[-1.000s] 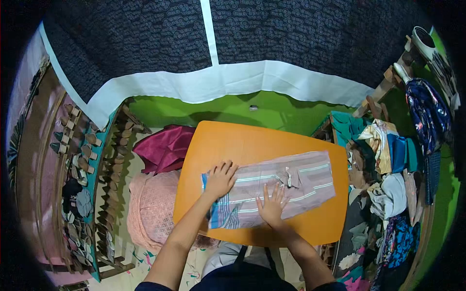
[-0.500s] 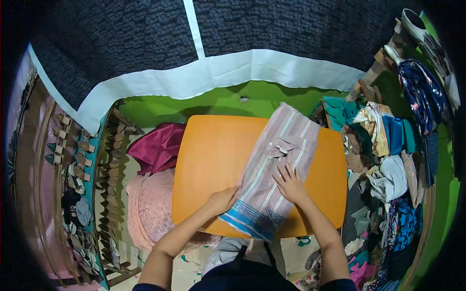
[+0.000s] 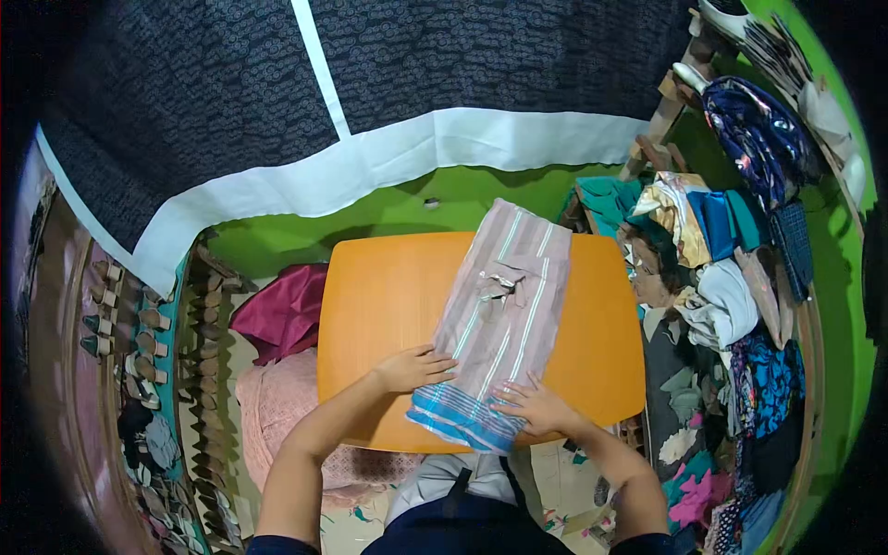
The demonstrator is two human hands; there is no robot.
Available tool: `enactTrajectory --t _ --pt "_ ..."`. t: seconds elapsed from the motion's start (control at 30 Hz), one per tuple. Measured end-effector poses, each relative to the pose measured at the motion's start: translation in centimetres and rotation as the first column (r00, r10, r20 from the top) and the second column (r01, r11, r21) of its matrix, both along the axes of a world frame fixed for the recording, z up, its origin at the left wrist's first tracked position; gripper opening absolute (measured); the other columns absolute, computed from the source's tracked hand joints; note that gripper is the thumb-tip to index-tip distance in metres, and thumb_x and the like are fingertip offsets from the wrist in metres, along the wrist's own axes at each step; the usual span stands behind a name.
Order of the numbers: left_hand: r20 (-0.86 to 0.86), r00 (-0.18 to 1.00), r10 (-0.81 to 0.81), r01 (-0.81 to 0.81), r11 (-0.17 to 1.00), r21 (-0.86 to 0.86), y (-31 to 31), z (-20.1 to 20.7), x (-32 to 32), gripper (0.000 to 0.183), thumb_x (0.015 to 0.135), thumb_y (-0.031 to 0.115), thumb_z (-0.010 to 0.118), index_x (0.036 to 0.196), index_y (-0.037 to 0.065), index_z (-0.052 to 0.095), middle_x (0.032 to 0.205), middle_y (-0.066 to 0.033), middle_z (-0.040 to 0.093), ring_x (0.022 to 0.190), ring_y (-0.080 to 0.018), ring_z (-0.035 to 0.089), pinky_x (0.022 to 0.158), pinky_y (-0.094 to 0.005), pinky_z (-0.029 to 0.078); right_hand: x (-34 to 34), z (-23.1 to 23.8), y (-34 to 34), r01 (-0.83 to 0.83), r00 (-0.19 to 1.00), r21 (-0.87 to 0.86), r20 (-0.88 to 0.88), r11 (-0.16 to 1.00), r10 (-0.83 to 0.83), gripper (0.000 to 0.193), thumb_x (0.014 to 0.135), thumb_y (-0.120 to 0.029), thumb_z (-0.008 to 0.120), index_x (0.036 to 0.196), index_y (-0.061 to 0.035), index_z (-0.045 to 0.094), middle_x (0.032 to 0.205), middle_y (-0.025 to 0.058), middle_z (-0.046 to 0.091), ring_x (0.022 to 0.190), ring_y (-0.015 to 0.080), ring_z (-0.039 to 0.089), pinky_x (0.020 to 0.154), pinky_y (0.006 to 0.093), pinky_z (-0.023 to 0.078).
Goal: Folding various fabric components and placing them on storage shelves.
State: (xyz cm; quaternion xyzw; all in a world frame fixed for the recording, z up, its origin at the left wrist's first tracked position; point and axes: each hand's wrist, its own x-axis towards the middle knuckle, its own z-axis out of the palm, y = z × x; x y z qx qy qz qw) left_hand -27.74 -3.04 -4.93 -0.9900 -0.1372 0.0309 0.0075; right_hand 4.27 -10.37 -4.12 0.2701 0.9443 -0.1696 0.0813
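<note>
A long folded cloth (image 3: 504,338), pinkish-mauve with pale stripes and a blue striped band at its near end, lies slightly slanted across the orange table (image 3: 375,287). Near the middle of its length is a small bunched or torn opening with a dark gap. My left hand (image 3: 414,368) rests flat on the cloth's left edge, just above the blue band, fingers stretched out. On the right side of that band lies my right hand (image 3: 535,407), palm down with its fingers spread. The cloth's near end reaches the table's front edge.
Piles of clothes (image 3: 731,296) and fabric scraps crowd the right. A wooden rack with shoes (image 3: 211,351) stands at the left, near a maroon cloth (image 3: 282,314) and a pink bundle (image 3: 282,416). A dark patterned cloth (image 3: 481,55) hangs at the back.
My right hand has moved from the cloth's middle nearer to me, down to the blue band. The cloth lies less slanted. My left hand is laid flatter on its edge. The whole view has shifted.
</note>
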Motion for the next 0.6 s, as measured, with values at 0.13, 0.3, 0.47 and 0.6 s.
enactTrajectory --t 0.13,0.3,0.47,0.6 --pt "0.083 0.996 0.029 -0.020 0.993 -0.114 -0.3 0.0 0.1 0.045 0.078 0.023 0.049 0.122 0.016 0.044 0.130 -0.0052 0.042 0.115 -0.0188 0.043 0.100 -0.0386 0.030 0.5 -1.1 -0.3 0.103 0.989 -0.098 -0.095 0.990 -0.112 0.059 0.069 -0.015 0.055 0.126 -0.0257 0.044 0.135 0.0040 0.037 0.126 0.0187 0.033 0.097 0.0611 0.021" --pt "0.239 0.951 0.194 -0.090 0.917 -0.389 -1.7 2.5 2.1 0.030 0.072 0.030 0.054 0.095 0.011 0.058 0.082 -0.0090 0.063 0.079 -0.0256 0.061 0.076 -0.0376 0.047 2.4 -0.8 0.5 0.251 0.910 -0.614 -0.114 0.749 -0.398 0.037 0.076 -0.014 0.048 0.112 -0.0128 0.056 0.114 0.0085 0.056 0.107 0.0202 0.050 0.089 0.0417 0.035" --pt "0.207 0.873 0.442 -0.212 0.725 -0.655 -3.1 4.3 3.4 0.027 0.071 0.027 0.054 0.088 0.007 0.061 0.068 -0.0161 0.060 0.060 -0.0295 0.060 0.059 -0.0398 0.047 5.2 0.9 2.0 0.443 0.783 -0.862 0.238 0.247 -0.575 0.030 0.082 -0.018 0.046 0.105 -0.0027 0.058 0.100 0.0075 0.062 0.083 0.0125 0.054 0.074 0.0289 0.043" --pt "-0.224 0.803 0.552 -0.335 0.109 -0.936 -3.7 4.5 4.2 0.028 0.079 0.024 0.051 0.097 0.005 0.061 0.080 -0.0166 0.063 0.072 -0.0171 0.058 0.067 -0.0339 0.047 7.1 1.9 2.1 0.122 0.598 -0.953 0.294 -0.278 -0.745 0.029 0.081 -0.011 0.053 0.108 -0.0008 0.055 0.105 0.0086 0.060 0.095 0.0148 0.057 0.085 0.0289 0.045"
